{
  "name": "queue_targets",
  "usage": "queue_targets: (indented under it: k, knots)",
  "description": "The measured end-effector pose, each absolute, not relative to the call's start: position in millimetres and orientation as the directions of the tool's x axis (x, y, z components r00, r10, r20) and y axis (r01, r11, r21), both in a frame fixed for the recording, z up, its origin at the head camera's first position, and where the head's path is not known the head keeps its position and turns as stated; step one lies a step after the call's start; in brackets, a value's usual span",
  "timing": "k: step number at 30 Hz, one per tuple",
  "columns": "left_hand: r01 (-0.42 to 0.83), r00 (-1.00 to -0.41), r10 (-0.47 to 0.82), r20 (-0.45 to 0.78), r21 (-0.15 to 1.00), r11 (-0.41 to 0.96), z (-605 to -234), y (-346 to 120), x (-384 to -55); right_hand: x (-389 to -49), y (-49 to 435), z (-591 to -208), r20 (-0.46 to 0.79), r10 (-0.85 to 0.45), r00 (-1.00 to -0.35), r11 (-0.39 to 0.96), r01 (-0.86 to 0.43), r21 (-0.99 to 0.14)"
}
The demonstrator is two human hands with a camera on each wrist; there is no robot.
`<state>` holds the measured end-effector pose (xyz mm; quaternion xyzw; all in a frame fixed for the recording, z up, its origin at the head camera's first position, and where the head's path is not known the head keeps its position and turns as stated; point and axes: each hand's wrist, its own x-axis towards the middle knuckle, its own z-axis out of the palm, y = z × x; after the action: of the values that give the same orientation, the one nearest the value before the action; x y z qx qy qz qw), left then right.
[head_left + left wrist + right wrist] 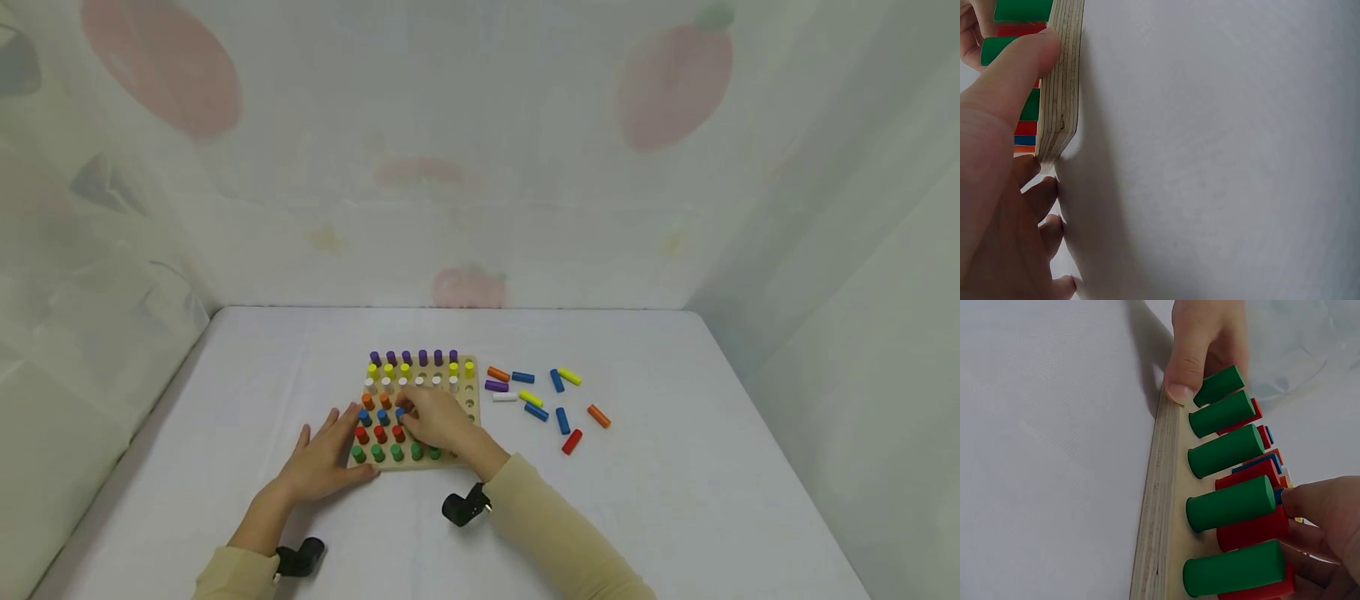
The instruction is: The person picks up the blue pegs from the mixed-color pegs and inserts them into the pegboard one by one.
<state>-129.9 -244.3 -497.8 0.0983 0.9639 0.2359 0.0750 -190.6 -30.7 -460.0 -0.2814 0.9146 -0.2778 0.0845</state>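
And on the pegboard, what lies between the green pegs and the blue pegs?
Red pegs stand between the green pegs and the blue pegs, as the head view shows; the right hand hides part of that stretch.

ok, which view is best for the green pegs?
Right wrist: five green pegs stand there large and nearly whole. Head shows them small, along the near edge of the board. Left wrist shows only parts of three, cropped or hidden by the left hand.

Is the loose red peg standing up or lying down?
The red peg is lying down: its long side rests on the white table, apart from the board.
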Motion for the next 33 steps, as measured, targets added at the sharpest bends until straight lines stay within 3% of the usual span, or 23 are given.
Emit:
queue_targets:
  k: [19,33]
  knots:
    - [0.183,-0.97,0.237,-0.062,0.462,0.868,-490.1,-242.1,-126.6,-185.4,-13.8,-441.9,0.065,-0.529,-0.846,0.65,-0.454,-0.609]
    - [0.158,-0.972,0.219,-0.082,0.46,0.874,-490.9,-241.7,-127.4,-178.6,5.2,-439.3,0.17,-0.502,-0.848,0.647,-0.498,-0.577]
